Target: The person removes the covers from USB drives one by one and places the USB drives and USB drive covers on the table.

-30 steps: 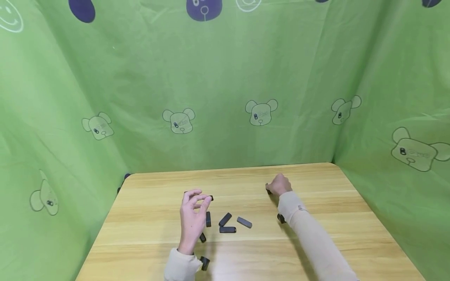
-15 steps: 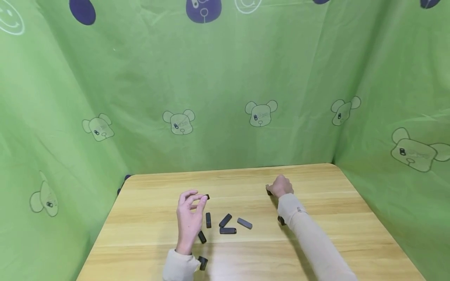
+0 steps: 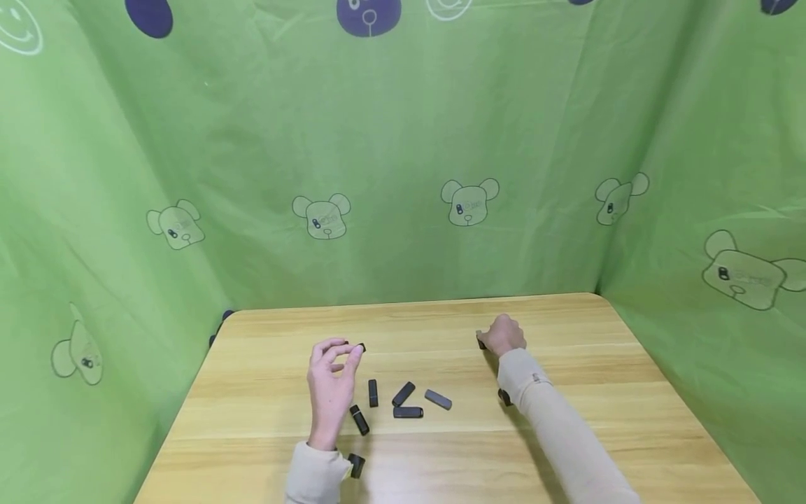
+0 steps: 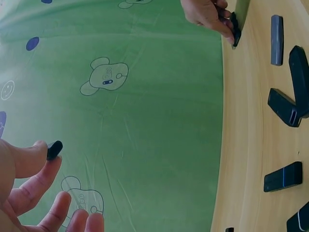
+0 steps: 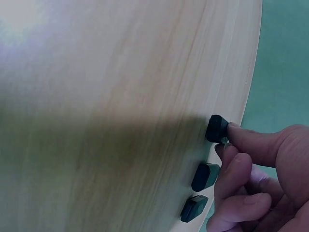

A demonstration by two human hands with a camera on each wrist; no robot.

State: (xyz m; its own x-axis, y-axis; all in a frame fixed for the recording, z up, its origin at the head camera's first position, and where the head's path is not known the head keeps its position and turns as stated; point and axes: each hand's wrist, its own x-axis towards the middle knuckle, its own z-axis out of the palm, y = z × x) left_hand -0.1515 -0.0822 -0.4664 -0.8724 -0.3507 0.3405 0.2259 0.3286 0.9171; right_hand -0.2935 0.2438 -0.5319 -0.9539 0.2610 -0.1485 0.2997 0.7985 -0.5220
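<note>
My left hand (image 3: 330,388) is raised over the left part of the table, pinching a small black piece (image 4: 54,150) between thumb and index finger, its other fingers spread. Most of that piece is hidden by the fingertips. At the far right of the table, my right hand (image 3: 504,336) pinches a black USB stick (image 5: 217,128) by its end, close over the wood. Beside it in the right wrist view stand two more dark sticks (image 5: 205,176) in a row. Several black USB sticks (image 3: 408,413) and one grey stick (image 3: 438,399) lie mid-table.
The light wooden table (image 3: 428,469) ends at a green curtain (image 3: 390,266) with printed bear heads, which encloses the back and both sides. Black wrist-camera parts (image 3: 356,465) sit under the sleeves. Another small dark object (image 4: 230,229) shows at the lower edge of the left wrist view.
My left hand has drifted left and slightly up with the small black piece, uncovering more of the black stick beside its wrist. My right hand has stayed in place.
</note>
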